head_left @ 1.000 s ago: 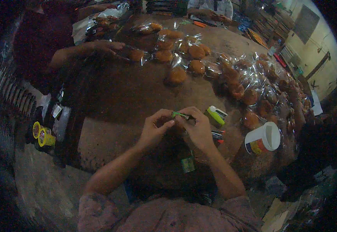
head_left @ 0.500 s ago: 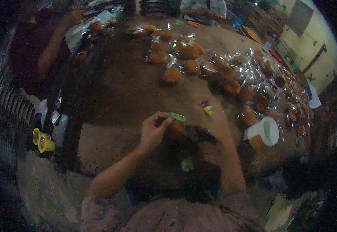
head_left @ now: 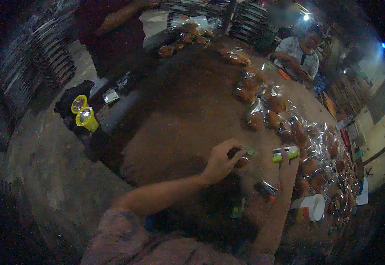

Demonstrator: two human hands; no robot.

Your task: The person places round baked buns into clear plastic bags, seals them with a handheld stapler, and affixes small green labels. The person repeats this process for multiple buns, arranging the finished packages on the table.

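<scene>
Right hand (head_left: 287, 171) gripped the lime-green stapler (head_left: 291, 155) over the table (head_left: 179, 150); long axis ran sideways, right end slightly farther out. Couldn't tell front from back where I stood. Left hand (head_left: 224, 160) pinched a small green label (head_left: 250, 151), print too small to read. Table edge passed near left forearm (head_left: 161, 194); bagged buns (head_left: 309, 166) crowded the stapler's right.

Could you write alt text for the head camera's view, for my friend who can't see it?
A right hand holds a lime stapler over a brown table while the left hand pinches a small green slip. Wrapped buns crowd the table's right side, near a white tub.
</scene>
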